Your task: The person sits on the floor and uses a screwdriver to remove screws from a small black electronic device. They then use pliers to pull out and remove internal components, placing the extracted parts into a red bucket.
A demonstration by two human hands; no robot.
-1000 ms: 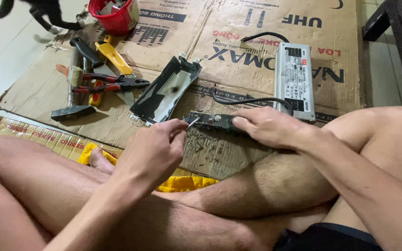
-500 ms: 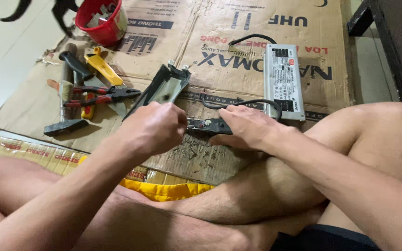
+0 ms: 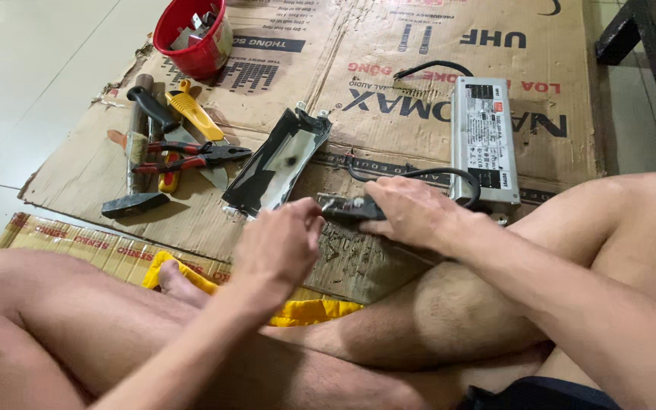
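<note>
A person sits cross-legged on flattened cardboard. Right hand presses a small dark connector block flat; left hand, fingers curled together, touches its end. Silver power unit lies just beside.

Only one view, from a camera worn on the head. Looking down and forward over crossed bare legs to a flat cardboard sheet on the floor. Close up: left hand and right hand near the middle, legs filling the bottom. Farther off, up near the top edge, a red bucket at the left and a grey metal box at the right. Pale floor tiles in the top left corner. No second view to share anything with.
</note>
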